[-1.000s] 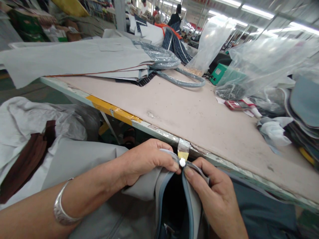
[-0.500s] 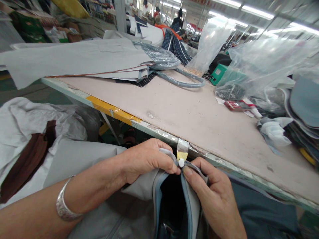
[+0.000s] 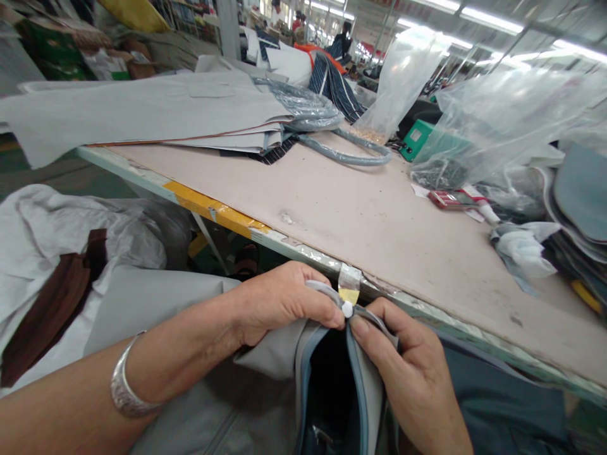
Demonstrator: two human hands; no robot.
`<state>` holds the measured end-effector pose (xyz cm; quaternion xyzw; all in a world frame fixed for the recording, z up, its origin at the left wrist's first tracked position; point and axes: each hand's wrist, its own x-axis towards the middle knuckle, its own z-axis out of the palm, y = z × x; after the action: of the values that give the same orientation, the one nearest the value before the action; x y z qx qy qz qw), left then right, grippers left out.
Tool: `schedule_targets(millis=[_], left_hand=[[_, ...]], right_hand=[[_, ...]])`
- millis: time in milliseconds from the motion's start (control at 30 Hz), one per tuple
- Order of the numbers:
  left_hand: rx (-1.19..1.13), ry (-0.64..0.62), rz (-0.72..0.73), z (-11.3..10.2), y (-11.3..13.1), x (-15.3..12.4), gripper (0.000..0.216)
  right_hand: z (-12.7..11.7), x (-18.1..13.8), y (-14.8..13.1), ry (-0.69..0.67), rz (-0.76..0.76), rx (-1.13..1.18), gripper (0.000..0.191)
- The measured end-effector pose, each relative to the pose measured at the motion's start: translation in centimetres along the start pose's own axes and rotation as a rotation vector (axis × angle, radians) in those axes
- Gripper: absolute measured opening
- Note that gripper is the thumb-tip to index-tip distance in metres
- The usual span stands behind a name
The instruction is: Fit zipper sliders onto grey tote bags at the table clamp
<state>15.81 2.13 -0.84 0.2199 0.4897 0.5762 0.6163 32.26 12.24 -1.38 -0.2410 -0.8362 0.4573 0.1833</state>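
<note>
A grey bag [image 3: 279, 360] with a long opening edged in blue-grey zipper tape [image 3: 363, 392] hangs below the table edge. My left hand [image 3: 294, 297] is closed, pinching the bag's edge at the top end of the opening. From the other side my right hand [image 3: 403, 360] grips the same end between thumb and fingers. Between the two thumbs sits a small white round piece [image 3: 348, 309], right against the table's edge, under a strip of clear and yellow tape [image 3: 349, 284]. The inside of the bag is dark, with something shiny low down.
The table [image 3: 332, 202] runs diagonally ahead. On it lie grey sheets [image 3: 156, 110], grey tubing [image 3: 351, 155], clear plastic bags [image 3: 502, 120], a green box [image 3: 417, 139] and a red device [image 3: 450, 200]. White cloth [image 3: 128, 221] is heaped at left. People stand far back.
Both hands and the bag's edge have shifted very slightly to the right in view. The grip of each hand stays the same.
</note>
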Motion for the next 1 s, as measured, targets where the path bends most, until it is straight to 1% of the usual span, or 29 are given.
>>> schedule_targets(millis=[233,367,467,533,633,767,900,1000], left_hand=[[-0.005,0.012,0.018,0.01,-0.06,-0.19,0.008],[0.059,0.041,0.041,0.00,-0.15,-0.25,0.011],[0.093,0.051,0.048,0.07,-0.17,-0.32,0.013],[0.072,0.030,0.058,0.10,-0.19,-0.40,0.013],[0.042,0.021,0.054,0.11,-0.24,-0.60,0.016],[0.022,0.033,0.042,0.17,-0.16,-0.75,0.022],[0.006,0.022,0.065,0.41,-0.01,-0.64,0.023],[0.013,0.053,0.073,0.52,-0.33,-0.69,0.026]], right_hand=[[0.09,0.16,-0.57,0.030,-0.011,0.021,0.033],[0.15,0.26,-0.76,0.038,0.006,0.054,0.033],[0.12,0.34,-0.54,-0.015,0.053,0.137,0.034],[0.05,0.36,-0.29,-0.056,0.093,0.224,0.035],[-0.03,0.28,0.03,-0.075,0.113,0.306,0.034],[0.16,0.23,0.12,-0.072,0.127,0.335,0.035],[0.68,0.32,-0.02,-0.038,0.205,0.468,0.034],[0.92,0.18,0.07,-0.025,0.177,0.457,0.034]])
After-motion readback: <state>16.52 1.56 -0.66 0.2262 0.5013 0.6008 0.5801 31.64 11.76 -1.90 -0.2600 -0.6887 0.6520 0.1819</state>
